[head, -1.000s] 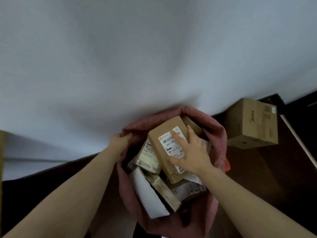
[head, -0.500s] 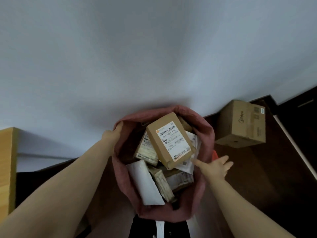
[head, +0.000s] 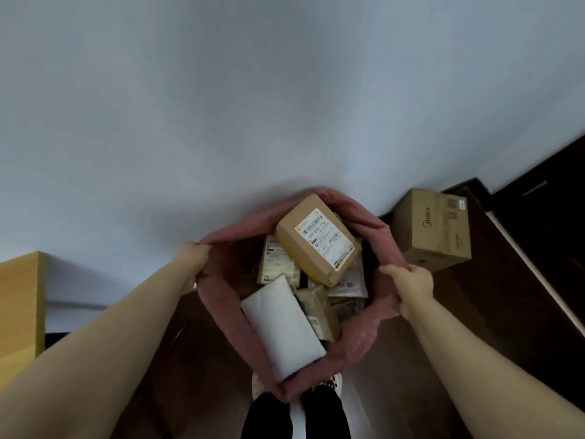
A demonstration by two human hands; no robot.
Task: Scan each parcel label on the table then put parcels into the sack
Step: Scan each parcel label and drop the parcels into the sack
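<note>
I find the left hand (head: pixel 191 259) and right hand (head: pixel 410 282) gripping opposite rims of the soft sack (head: pixel 357 343), which, with parcels (head: pixel 316 239) piled between them, should sag heavily.

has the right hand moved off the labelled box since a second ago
Yes. The right hand left the labelled box and moved right, now gripping the sack rim.

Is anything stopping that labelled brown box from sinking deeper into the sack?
Yes. The box lies tilted on other parcels piled inside the sack, with a white mailer in front of it. Nothing covers it from above; the left hand and right hand only grip the rim.
</note>
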